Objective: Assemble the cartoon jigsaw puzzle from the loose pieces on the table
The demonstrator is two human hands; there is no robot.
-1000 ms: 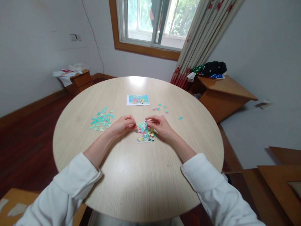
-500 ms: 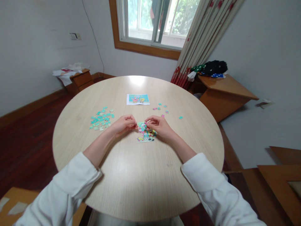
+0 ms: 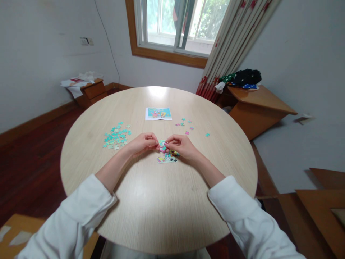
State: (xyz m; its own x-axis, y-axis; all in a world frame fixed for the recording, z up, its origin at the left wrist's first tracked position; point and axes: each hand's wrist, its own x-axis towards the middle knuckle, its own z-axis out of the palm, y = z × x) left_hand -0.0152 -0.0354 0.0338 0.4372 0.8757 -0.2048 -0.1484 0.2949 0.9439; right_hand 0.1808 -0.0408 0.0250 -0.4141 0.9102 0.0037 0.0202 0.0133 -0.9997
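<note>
A partly joined jigsaw puzzle (image 3: pixel 167 157) with cartoon figures lies on the round table (image 3: pixel 151 208). My left hand (image 3: pixel 145 143) is at its upper left edge, thumb and fingers pinched together; whatever is between the fingertips is too small to make out. My right hand (image 3: pixel 180 144) reaches over the upper right of the puzzle and covers part of it. Its thumb and forefinger pinch a small pink puzzle piece (image 3: pixel 166 144) just above the joined part. Both hands' fingertips are close together.
Loose teal puzzle pieces (image 3: pixel 116 136) lie in a heap on the left. Several more pieces (image 3: pixel 187 133) are scattered at the right. A printed picture sheet (image 3: pixel 158 113) lies beyond the hands. Cloths (image 3: pixel 245 78) rest on a wooden cabinet (image 3: pixel 258 99) past the table.
My right hand has shifted slightly left and down with the pink puzzle piece. My left fingertips have edged right, so the two hands are nearer each other.
</note>
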